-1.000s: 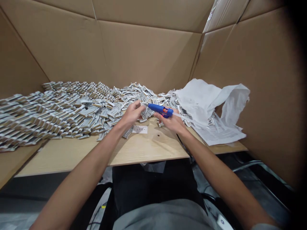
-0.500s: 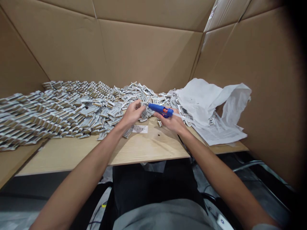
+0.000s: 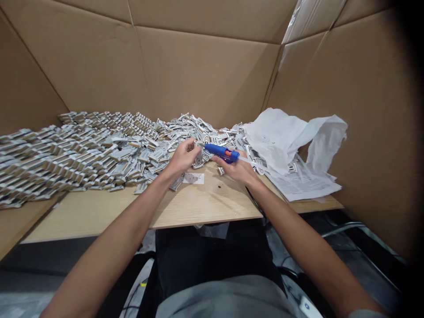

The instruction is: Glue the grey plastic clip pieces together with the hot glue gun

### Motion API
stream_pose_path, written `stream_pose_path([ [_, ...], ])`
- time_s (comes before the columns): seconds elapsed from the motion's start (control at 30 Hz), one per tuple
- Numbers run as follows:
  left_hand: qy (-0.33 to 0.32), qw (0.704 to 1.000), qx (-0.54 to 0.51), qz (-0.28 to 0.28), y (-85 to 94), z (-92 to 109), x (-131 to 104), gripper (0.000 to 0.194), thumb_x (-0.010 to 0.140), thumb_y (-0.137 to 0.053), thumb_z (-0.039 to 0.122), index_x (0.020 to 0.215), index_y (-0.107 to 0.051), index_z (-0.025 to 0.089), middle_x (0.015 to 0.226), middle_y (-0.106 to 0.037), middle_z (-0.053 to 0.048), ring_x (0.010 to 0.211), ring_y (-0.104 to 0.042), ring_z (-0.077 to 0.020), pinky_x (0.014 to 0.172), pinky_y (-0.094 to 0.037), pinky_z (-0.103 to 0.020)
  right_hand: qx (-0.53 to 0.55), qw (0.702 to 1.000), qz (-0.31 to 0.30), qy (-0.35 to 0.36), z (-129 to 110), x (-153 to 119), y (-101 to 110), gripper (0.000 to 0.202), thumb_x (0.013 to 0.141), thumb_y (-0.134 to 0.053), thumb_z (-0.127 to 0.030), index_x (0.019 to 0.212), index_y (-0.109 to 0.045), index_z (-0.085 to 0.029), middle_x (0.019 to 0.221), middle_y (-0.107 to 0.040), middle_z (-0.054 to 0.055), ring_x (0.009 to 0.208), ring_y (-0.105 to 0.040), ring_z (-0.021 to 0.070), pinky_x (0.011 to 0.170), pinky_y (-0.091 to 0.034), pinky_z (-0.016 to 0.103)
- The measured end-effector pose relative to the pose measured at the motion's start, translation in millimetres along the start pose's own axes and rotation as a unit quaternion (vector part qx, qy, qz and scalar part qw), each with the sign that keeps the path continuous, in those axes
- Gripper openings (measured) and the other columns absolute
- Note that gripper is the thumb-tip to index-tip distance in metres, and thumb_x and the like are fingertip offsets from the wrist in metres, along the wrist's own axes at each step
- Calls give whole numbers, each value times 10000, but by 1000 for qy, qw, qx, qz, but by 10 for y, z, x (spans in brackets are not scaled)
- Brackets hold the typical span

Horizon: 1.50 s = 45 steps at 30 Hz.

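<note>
My right hand [image 3: 239, 168] is closed round a blue hot glue gun [image 3: 217, 150] with orange inside and a clear glue stick [image 3: 253, 164] coming out of its back end. The gun's nozzle points left, toward my left hand [image 3: 184, 155]. Between the thumb and fingers of that hand is a small grey-white cut-out piece [image 3: 198, 155], partly hidden by the fingers. The nozzle tip is at or very near this piece; whether they touch I cannot tell. Just below my left hand, a small printed paper slip [image 3: 194, 178] lies on the wooden table [image 3: 132, 212].
Stacked grey-white cut-out pieces [image 3: 66, 159] cover the table's left side, with a loose heap [image 3: 188, 126] at the back middle. Crumpled white sheeting [image 3: 274, 137] lies over printed sheets at right. Cardboard walls [image 3: 205, 70] enclose the table. A black cord [image 3: 255, 201] hangs over the front edge.
Almost nothing differs. Both hands, the glue gun and the piece hold nearly the same position as half a second ago.
</note>
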<state>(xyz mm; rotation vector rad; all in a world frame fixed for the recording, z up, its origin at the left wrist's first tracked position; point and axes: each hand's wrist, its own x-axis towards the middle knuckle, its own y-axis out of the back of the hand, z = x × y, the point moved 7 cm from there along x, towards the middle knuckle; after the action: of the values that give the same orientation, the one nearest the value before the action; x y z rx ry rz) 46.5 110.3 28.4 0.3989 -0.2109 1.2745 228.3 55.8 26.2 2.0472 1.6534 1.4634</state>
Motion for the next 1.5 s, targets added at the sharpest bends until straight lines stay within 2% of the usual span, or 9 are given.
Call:
stream_pose_path([
  [0.3,-54,997,56,16,32,-6,20,175,830,-564,142,713,-453,209,651,-426,42,578,-408,-105,520,-302,-252,32,997,-15,66,-185,-23,-9,410,951,-643,-568,703,-533,-261,719,-596,30,680,-550,218,691,-441,396],
  [0.63,-118,971,203,35,56,186,-63,245,904,-569,150,707,-435,210,631,-414,45,599,-389,-126,572,-270,-290,28,986,-8,163,-284,-94,-92,437,1015,-561,-547,734,-434,-236,705,-524,-6,623,-479,152,633,-370,305],
  [0.77,-119,961,245,51,79,236,-96,287,871,-605,169,667,-408,215,605,-404,45,585,-378,-124,572,-256,-294,9,983,87,162,-320,-132,29,421,998,-585,-528,729,-431,-242,719,-537,11,644,-486,160,647,-396,310],
  [0.9,-87,956,269,77,168,216,-70,284,806,-643,180,620,-430,213,576,-455,35,575,-407,-124,571,-266,-300,40,971,234,17,-106,-145,280,441,969,-596,-598,730,-471,-249,683,-533,9,621,-481,168,619,-422,323],
  [1.03,-67,953,259,142,479,225,12,292,816,-664,250,592,-484,204,588,-526,3,582,-460,-131,584,-313,-303,79,970,218,-70,86,-117,279,459,931,-616,-653,734,-528,-247,640,-528,2,596,-484,168,562,-409,318],
  [1.2,-37,916,310,253,1115,266,65,256,857,-608,270,620,-548,193,639,-580,-27,626,-512,-160,624,-363,-313,79,975,191,-77,98,-96,228,453,920,-623,-657,752,-541,-245,639,-538,2,594,-493,164,556,-401,319],
  [1.33,56,879,361,306,1571,203,67,221,787,-708,303,672,-551,199,728,-627,-51,750,-584,-218,748,-463,-349,76,980,167,-74,93,-59,182,421,925,-627,-621,765,-550,-240,634,-548,2,595,-511,167,569,-406,326],
  [1.4,94,858,380,332,1724,169,60,231,727,-770,292,722,-561,194,828,-669,-85,874,-621,-262,860,-493,-389,75,982,159,-71,113,-39,160,411,923,-634,-600,753,-540,-238,629,-548,1,597,-517,168,577,-409,329],
  [1.5,89,828,420,360,1801,179,57,228,715,-774,250,751,-560,178,929,-689,-133,1049,-624,-322,993,-472,-450,75,983,156,-65,147,-20,142,405,927,-631,-590,749,-526,-241,625,-537,2,597,-513,171,582,-408,336],
])
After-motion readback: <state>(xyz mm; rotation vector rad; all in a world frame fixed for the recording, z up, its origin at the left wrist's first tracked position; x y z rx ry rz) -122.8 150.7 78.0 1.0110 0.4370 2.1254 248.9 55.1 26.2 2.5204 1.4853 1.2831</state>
